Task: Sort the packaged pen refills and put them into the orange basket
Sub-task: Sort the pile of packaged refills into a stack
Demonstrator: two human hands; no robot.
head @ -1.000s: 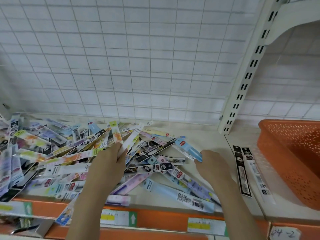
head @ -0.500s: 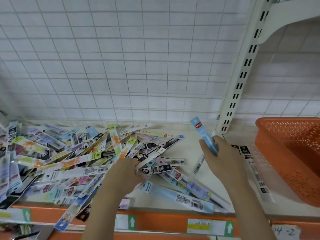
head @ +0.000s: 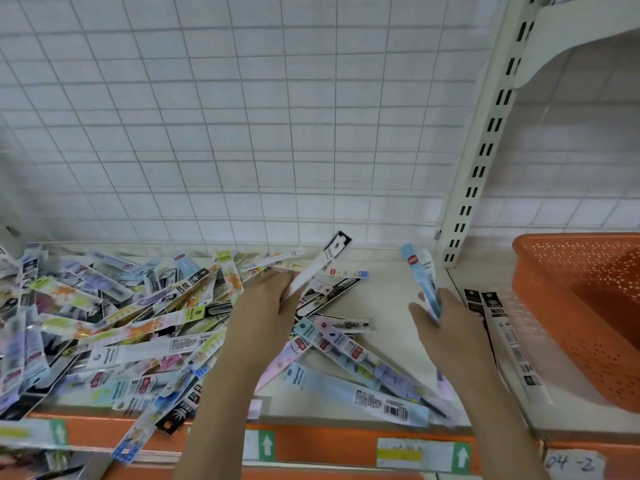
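Note:
A big pile of packaged pen refills (head: pixel 114 317) covers the left and middle of the shelf. My left hand (head: pixel 266 306) grips a white refill pack with a black top (head: pixel 323 261), lifted and pointing up to the right. My right hand (head: pixel 446 320) holds a light blue refill pack (head: pixel 417 275) upright above the shelf, with a second pack behind it. The orange basket (head: pixel 568 323) stands at the right edge. Two black-and-white refill packs (head: pixel 498 327) lie on the shelf between my right hand and the basket.
A white wire-grid back panel (head: pixel 259 133) rises behind the shelf. A slotted white upright (head: pixel 485 150) divides the two shelf bays. The orange shelf front (head: pixel 329 445) carries price labels with green arrows. A light blue pack (head: pixel 363 393) lies near the front edge.
My left hand has pulled a white pack with a black top out of the pile and raised it. My right hand still holds the blue pack upright, now a little farther right.

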